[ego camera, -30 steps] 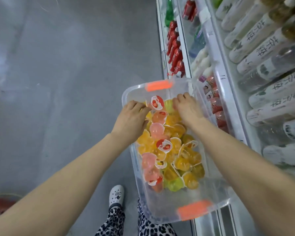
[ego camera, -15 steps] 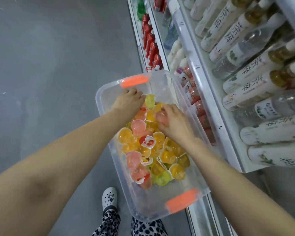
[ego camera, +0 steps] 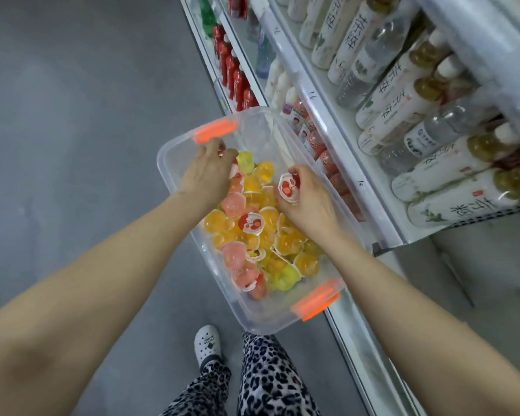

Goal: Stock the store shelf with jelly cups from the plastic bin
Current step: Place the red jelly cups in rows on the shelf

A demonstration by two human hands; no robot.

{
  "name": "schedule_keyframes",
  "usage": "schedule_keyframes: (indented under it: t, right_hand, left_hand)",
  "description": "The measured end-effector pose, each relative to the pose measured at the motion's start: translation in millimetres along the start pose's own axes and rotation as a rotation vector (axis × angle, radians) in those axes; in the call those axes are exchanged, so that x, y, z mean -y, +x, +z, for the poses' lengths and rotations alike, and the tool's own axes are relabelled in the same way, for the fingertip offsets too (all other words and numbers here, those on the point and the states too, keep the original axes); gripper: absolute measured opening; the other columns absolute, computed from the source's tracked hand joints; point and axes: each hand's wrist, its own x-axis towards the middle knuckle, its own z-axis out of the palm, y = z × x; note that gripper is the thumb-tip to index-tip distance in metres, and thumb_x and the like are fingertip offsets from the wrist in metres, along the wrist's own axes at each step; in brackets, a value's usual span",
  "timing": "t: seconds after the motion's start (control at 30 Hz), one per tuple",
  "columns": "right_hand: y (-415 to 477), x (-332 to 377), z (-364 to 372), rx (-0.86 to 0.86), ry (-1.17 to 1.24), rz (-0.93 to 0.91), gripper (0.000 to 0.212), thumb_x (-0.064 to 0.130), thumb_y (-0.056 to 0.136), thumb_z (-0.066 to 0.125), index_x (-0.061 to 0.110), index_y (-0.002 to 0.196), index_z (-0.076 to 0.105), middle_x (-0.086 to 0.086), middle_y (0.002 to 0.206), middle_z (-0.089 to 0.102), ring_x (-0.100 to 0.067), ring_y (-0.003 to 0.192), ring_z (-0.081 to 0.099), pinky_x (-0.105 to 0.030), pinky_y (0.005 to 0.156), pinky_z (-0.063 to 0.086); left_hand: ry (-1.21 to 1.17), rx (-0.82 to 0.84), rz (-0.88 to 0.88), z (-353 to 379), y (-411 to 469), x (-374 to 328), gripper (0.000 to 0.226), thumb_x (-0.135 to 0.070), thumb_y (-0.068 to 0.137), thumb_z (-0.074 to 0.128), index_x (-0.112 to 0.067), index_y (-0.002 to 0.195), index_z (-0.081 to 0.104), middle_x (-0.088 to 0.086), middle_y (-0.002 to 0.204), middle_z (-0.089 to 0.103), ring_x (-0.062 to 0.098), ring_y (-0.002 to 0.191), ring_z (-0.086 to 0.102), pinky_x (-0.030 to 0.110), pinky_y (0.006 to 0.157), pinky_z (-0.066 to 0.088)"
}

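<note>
- Our right hand (ego camera: 308, 202), up from the pile (ego camera: 246, 238), now pinches a red-lidded jelly cup (ego camera: 287, 187).
- Our left hand (ego camera: 206, 172) now reaches the plastic bin's (ego camera: 174, 166) far end, by its orange handle (ego camera: 215, 131).

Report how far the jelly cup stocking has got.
Done: nothing I can make out; no jelly cups show on the shelf. In hand: the right hand pinches one strawberry-lidded cup above the plastic bin; the left hand reaches into the far end of the pile of jelly cups, its grip hidden. Left: nearly everything, since the pile covers most of the bin floor.
</note>
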Motion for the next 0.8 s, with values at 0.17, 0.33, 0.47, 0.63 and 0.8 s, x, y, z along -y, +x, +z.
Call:
schedule_keyframes:
  t: [0.17,0.33,0.47,0.63,0.8]
  right_hand:
    - [-37,6,-25,-0.084,0.012,0.019,0.045,0.035,0.081,0.073,0.015,0.117,0.057,-0.005,0.110,0.063,-0.025,0.103,0.057,-0.031,0.085,0.040]
    - [-91,15,-64,-0.229,0.018,0.127,0.048,0.039,0.077,0.074,0.020,0.117,0.055,-0.001,0.110,0.064,-0.024,0.102,0.058,-0.035,0.084,0.045]
    - [-140,16,-102,-0.335,0.029,0.207,0.043,0.036,0.076,0.077,0.017,0.108,0.056,0.000,0.102,0.064,-0.021,0.094,0.058,-0.035,0.078,0.044]
    - [-197,2,-147,-0.465,-0.034,0.308,0.040,0.044,0.074,0.075,0.023,0.104,0.059,0.003,0.097,0.064,-0.021,0.091,0.059,-0.037,0.077,0.048]
    - [-249,-12,-198,-0.582,-0.043,0.365,0.036,0.047,0.072,0.074,0.028,0.099,0.058,0.010,0.093,0.063,-0.011,0.086,0.058,-0.034,0.076,0.048]
  left_hand:
    - [-0.189,-0.046,0.008,-22,-37,-20,0.060,-0.018,0.077,0.069,-0.016,0.134,0.047,0.015,0.122,0.054,0.033,0.114,0.049,0.040,0.091,0.042]
    - [-0.357,-0.114,0.084,-46,-77,-56,0.054,-0.020,0.073,0.071,-0.012,0.124,0.053,0.007,0.120,0.058,0.027,0.112,0.052,0.033,0.089,0.040]
    - [-0.387,-0.096,0.234,-56,-103,-90,0.059,-0.030,0.074,0.069,-0.015,0.130,0.054,0.008,0.121,0.056,0.027,0.117,0.050,0.040,0.098,0.041]
    - [-0.390,-0.079,0.394,-65,-127,-144,0.058,-0.030,0.079,0.073,-0.012,0.131,0.054,0.012,0.122,0.059,0.029,0.116,0.052,0.037,0.095,0.039]
    - [-0.429,-0.004,0.539,-72,-139,-205,0.056,-0.036,0.073,0.080,-0.013,0.121,0.061,0.009,0.113,0.062,0.026,0.107,0.056,0.023,0.084,0.034]
